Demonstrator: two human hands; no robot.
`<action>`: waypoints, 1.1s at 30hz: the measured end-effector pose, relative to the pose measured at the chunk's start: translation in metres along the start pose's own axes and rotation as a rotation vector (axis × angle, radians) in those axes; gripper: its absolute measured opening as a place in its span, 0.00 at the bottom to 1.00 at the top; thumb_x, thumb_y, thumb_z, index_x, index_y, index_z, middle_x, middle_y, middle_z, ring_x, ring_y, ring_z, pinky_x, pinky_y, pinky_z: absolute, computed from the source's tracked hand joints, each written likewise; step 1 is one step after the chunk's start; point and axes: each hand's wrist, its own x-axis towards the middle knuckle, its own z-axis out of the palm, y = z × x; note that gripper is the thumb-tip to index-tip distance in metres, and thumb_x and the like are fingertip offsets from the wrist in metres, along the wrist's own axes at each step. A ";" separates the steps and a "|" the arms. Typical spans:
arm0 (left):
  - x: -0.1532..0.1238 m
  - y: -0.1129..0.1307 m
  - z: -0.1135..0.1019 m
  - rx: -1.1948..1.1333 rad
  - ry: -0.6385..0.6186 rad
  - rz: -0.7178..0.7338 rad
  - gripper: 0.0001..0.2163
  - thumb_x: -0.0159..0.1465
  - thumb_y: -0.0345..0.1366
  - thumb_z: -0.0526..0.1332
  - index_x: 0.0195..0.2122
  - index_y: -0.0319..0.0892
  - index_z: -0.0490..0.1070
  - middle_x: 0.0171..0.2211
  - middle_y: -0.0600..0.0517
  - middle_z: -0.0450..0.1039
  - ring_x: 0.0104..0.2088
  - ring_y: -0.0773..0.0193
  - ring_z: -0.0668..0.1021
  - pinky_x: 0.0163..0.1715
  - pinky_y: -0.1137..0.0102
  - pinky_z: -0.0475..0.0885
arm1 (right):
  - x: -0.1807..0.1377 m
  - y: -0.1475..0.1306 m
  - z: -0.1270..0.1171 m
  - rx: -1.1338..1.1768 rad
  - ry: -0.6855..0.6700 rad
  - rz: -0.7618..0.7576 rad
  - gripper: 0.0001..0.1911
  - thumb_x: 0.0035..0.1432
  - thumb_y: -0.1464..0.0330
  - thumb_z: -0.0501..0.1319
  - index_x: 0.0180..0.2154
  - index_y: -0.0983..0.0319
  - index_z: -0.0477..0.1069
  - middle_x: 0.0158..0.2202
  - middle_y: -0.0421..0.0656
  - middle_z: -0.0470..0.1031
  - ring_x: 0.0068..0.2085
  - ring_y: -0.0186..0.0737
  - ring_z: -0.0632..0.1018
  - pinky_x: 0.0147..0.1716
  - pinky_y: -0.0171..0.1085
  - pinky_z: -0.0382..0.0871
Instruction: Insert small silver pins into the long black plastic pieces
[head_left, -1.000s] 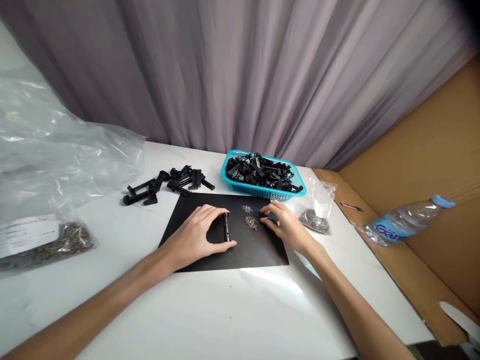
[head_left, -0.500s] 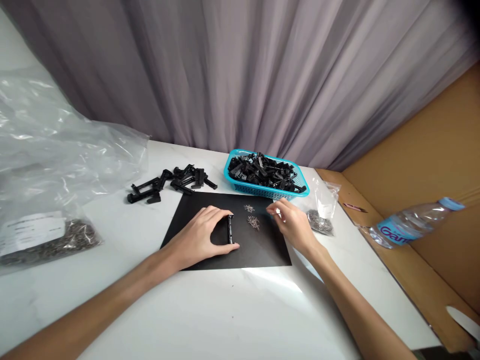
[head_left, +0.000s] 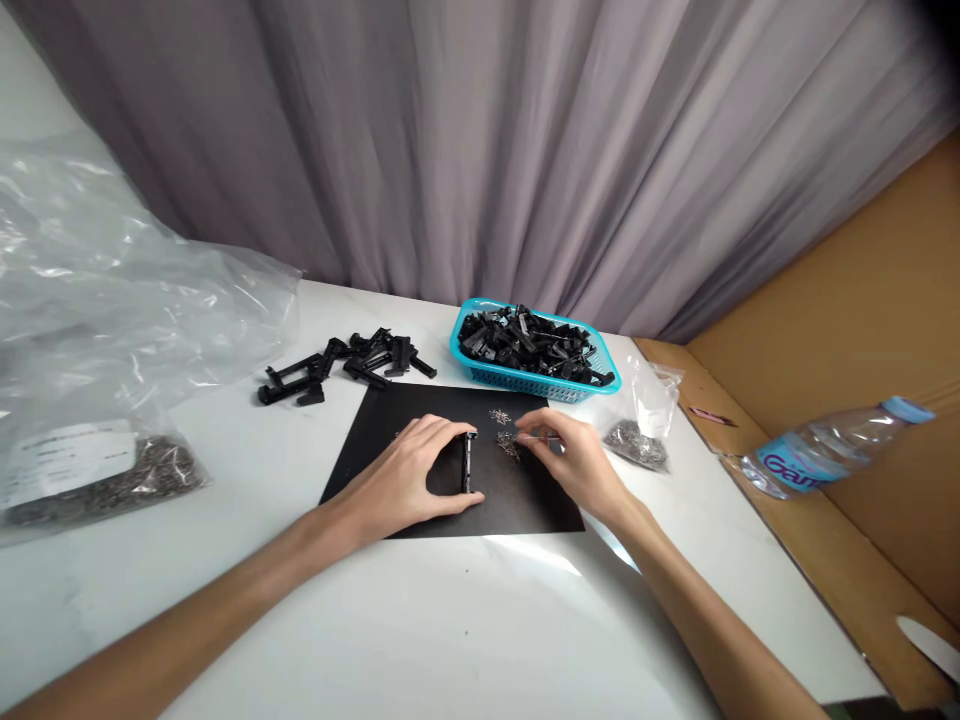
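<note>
My left hand point(head_left: 409, 470) grips a narrow black plastic part point(head_left: 468, 463) by its two ends, thumb at the near end and fingers at the far end. It is held over a black sheet point(head_left: 450, 515). My right hand point(head_left: 574, 455) is closed in a pinch at the edge of a small pile of metal pins or screws point(head_left: 508, 446); whatever lies between its fingertips is too small to name. Just beyond is a second, smaller pile of the same metal pieces point(head_left: 499, 416).
A blue basket point(head_left: 517, 382) full of black plastic parts stands behind the sheet. Loose black parts point(head_left: 367, 360) lie at its left. Clear bags of small metal pieces lie left point(head_left: 161, 470) and right point(head_left: 637, 442). A water bottle point(head_left: 825, 450) lies on cardboard at the right.
My right hand has moved left, from the sheet's right side to the larger metal pile. My left hand and the black part have shifted slightly right.
</note>
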 end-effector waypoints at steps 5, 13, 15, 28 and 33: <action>-0.001 0.006 0.001 -0.039 0.039 0.038 0.27 0.58 0.47 0.73 0.57 0.48 0.71 0.51 0.48 0.76 0.54 0.48 0.75 0.56 0.52 0.72 | -0.002 -0.013 0.005 -0.101 -0.005 -0.231 0.14 0.71 0.74 0.55 0.45 0.56 0.78 0.43 0.45 0.81 0.42 0.46 0.74 0.43 0.46 0.72; -0.003 0.011 0.006 -0.054 0.066 0.066 0.28 0.56 0.47 0.74 0.56 0.47 0.69 0.49 0.47 0.76 0.51 0.49 0.76 0.53 0.54 0.73 | -0.007 -0.029 0.021 -0.117 0.132 -0.265 0.11 0.72 0.73 0.56 0.44 0.55 0.76 0.42 0.43 0.82 0.41 0.46 0.74 0.42 0.47 0.71; -0.003 0.012 0.007 -0.064 0.070 0.067 0.28 0.56 0.47 0.74 0.55 0.46 0.69 0.48 0.47 0.76 0.51 0.50 0.76 0.52 0.55 0.73 | -0.007 -0.031 0.023 -0.144 0.156 -0.260 0.12 0.71 0.74 0.55 0.43 0.55 0.76 0.44 0.45 0.81 0.43 0.47 0.74 0.44 0.48 0.71; -0.003 0.013 0.009 -0.063 0.066 0.078 0.28 0.56 0.45 0.74 0.54 0.43 0.70 0.47 0.47 0.76 0.50 0.50 0.76 0.52 0.55 0.73 | -0.007 -0.037 0.042 0.046 0.252 -0.136 0.05 0.69 0.71 0.60 0.41 0.56 0.75 0.40 0.45 0.77 0.41 0.43 0.76 0.36 0.41 0.72; -0.003 0.014 0.008 -0.059 0.060 0.067 0.27 0.56 0.45 0.75 0.54 0.43 0.70 0.47 0.47 0.75 0.49 0.50 0.76 0.51 0.56 0.72 | -0.010 -0.037 0.047 0.062 0.265 -0.123 0.05 0.69 0.70 0.59 0.42 0.57 0.74 0.41 0.45 0.75 0.42 0.42 0.77 0.35 0.40 0.73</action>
